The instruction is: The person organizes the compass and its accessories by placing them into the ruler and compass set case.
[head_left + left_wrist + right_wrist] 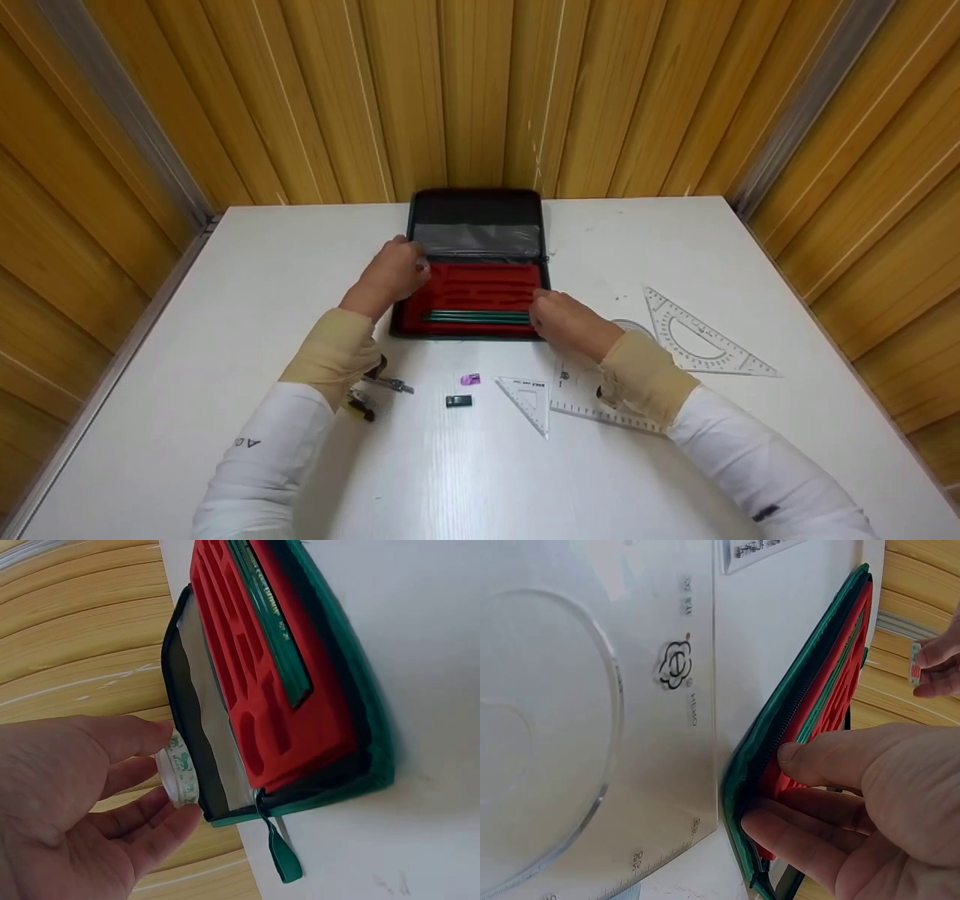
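An open zip case (pixel 477 196) with a red moulded insert (pixel 337 716) and a green edge lies on the table. Dark green pencils (pixel 477 317) rest in its front slot. Between thumb and fingers my left hand (pixel 390 276) holds a small round roll of tape (pixel 182 769) with a green pattern, over the case's left side. My right hand (pixel 571 322) is at the case's front right corner, its thumb and fingers on the edge of the insert (pixel 771 778).
Clear set squares (pixel 529 405) (pixel 712 356) and a larger clear ruler plate (pixel 660 795) lie at the right. A black piece (pixel 459 401) and a purple piece (pixel 470 379) lie in front. Metal compass-like tools (pixel 394 385) are beside the left forearm.
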A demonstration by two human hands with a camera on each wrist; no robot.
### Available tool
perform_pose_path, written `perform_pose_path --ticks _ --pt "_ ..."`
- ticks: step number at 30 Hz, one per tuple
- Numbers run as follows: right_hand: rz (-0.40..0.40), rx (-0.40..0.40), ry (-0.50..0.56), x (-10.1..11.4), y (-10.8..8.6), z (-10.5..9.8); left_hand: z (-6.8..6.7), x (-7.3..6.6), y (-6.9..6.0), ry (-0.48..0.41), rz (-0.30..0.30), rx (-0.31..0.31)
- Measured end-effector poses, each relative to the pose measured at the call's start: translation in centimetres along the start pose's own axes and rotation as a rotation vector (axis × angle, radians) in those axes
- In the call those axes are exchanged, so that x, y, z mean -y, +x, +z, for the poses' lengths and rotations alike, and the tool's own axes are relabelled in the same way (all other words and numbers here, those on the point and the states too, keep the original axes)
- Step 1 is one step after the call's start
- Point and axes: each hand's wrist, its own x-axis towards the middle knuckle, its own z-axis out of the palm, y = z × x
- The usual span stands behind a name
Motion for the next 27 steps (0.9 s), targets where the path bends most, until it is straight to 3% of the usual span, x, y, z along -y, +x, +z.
perform_pose_path --ticks 6,12,21,27 --pt "-0.011 -0.012 0.0 0.2 -0.2 0.1 0.7 -0.6 1.2 0.011 -0.012 0.043" --pt "-0.043 -0.042 -0.006 0.2 -0.4 0.3 1.0 -0.3 2.3 0.012 0.001 0.064" --pt "-0.03 -0.039 -0.014 0.1 -1.0 0.4 2.0 0.3 3.1 -0.049 -0.077 0.084" --pt "-0.029 -0.035 -0.011 0.2 -1.1 0.4 2.7 0.4 3.0 -0.024 -0.103 0.091"
